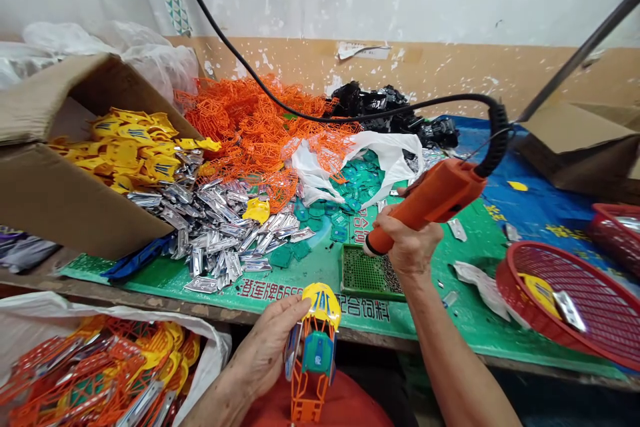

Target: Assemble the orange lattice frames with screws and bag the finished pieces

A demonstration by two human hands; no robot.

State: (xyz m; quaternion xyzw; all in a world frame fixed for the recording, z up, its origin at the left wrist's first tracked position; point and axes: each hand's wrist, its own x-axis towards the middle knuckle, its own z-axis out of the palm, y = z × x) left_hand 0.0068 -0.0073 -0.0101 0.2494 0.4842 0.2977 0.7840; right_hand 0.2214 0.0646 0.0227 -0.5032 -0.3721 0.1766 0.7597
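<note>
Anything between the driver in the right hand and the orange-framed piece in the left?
Nothing visible stands between the orange driver and the orange-framed piece. The green tray appears to lie lower, on the bench; the black cable runs behind, clear of that gap.

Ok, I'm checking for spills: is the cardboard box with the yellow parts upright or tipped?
Tipped: the cardboard box lies with its opening facing sideways, and yellow plastic parts show through it.

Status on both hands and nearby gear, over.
Left hand holding yellow, orange and green plastic assembly. Right hand gripping orange corded power tool, nose near green perforated plastic tray. Black cable arcs across view.
</note>
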